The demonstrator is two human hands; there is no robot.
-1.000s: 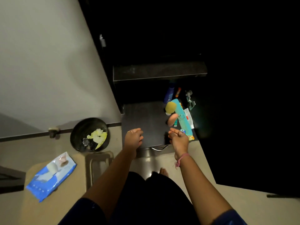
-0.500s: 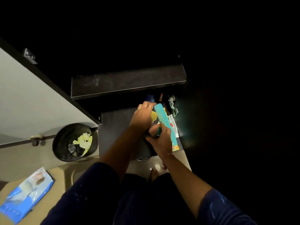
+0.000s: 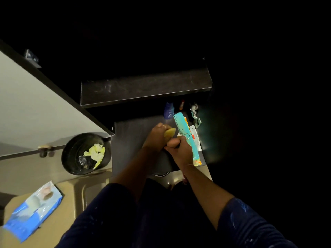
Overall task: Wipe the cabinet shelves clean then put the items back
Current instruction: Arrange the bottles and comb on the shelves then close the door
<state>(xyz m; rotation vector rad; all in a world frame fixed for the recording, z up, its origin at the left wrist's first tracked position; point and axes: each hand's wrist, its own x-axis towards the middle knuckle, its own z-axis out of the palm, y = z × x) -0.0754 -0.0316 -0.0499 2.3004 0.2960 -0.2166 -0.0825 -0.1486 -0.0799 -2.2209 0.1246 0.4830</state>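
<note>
Left hand (image 3: 156, 136): fingers curled round yellow sponge (image 3: 170, 133), on lower shelf (image 3: 129, 140).
Right hand (image 3: 180, 149): clenched on small dark item, identity unclear.
Teal comb (image 3: 183, 129): just right of right hand.

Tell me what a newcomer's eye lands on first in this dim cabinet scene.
Brightest is the teal comb lying on the lower shelf, right of centre. Beside it both hands meet: the left hand grips a yellow sponge, while the right hand holds something small that cannot be made out. Lower left, a blue wipes pack lies near a black bin holding crumpled yellow waste.
</note>
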